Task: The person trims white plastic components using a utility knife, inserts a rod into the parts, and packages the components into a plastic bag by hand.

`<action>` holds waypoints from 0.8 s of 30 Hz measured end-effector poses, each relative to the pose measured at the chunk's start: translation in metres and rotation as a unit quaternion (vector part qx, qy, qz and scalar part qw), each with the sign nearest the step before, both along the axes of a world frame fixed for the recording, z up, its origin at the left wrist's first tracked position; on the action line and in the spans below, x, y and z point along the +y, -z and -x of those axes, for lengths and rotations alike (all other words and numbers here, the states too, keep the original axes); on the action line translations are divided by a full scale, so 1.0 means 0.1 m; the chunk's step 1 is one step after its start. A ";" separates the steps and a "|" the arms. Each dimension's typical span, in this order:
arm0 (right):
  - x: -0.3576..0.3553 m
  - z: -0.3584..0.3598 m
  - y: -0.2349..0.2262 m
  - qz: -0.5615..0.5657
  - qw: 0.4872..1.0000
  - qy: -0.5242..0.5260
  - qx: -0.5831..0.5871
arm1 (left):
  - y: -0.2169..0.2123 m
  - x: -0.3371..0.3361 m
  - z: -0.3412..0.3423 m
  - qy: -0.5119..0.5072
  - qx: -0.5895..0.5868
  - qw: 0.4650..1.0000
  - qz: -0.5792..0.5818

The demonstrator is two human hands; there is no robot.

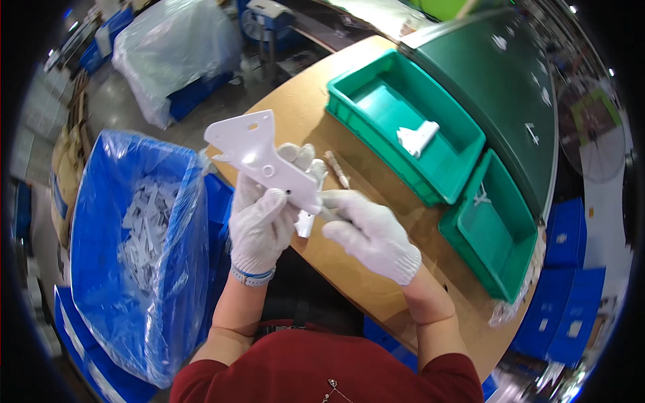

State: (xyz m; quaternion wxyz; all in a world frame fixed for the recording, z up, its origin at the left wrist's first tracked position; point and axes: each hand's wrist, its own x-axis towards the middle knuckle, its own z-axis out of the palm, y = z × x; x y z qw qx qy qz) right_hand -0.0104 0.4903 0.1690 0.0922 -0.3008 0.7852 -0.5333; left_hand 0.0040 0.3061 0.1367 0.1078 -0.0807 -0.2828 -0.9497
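Observation:
My left hand (259, 225), in a white knit glove, grips a glossy white bracket (259, 158) above the table's near edge. The bracket is broad at its upper end, with an oblong slot and small holes, and tapers toward my right hand. My right hand (373, 235), gloved too, is closed at that narrow end; a thin greyish piece shows by its fingertips, mostly hidden, so its kind is unclear. Just below the bracket another shiny white piece (305, 224) shows in part. A slim tan wrapped stick (336, 169) lies on the table beyond my hands.
A green tray (383, 144) on the wooden table (295, 87) holds a white bracket (418, 138). Beside it, a smaller green tray (494, 235) has a small white piece at its far end. At my left stands a blue plastic-lined bin (101, 221) with many white parts (148, 228).

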 end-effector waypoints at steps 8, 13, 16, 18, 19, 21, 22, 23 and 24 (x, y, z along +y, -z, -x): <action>0.36 -0.23 0.10 -0.305 0.952 -0.005 0.005 | 0.00 -0.47 0.12 -0.096 0.012 0.993 0.066; 0.37 -0.13 0.55 -0.371 0.871 0.237 0.218 | 0.10 -0.41 0.01 -0.025 -0.062 0.996 0.051; 0.33 -0.18 0.63 -0.448 0.823 0.314 0.154 | 0.21 -0.29 -0.14 0.090 -0.136 0.986 0.018; 0.40 -0.22 0.72 -0.471 0.814 0.322 0.108 | 0.20 -0.17 -0.21 0.125 -0.149 0.981 0.021; 0.47 -0.25 0.74 -0.491 0.806 0.326 0.062 | 0.20 -0.10 -0.24 0.156 -0.164 0.974 0.025; 0.57 -0.31 0.74 -0.484 0.807 0.335 0.048 | 0.24 0.02 -0.29 0.205 -0.167 0.964 0.035; 0.62 -0.32 0.73 -0.476 0.814 0.332 0.039 | 0.26 0.04 -0.31 0.218 -0.178 0.958 0.060; 0.71 -0.32 0.80 -0.448 0.833 0.323 0.031 | 0.29 0.10 -0.33 0.240 -0.187 0.949 0.084; 0.72 -0.32 0.70 -0.443 0.842 0.309 -0.016 | 0.29 0.13 -0.37 0.258 -0.201 0.939 0.103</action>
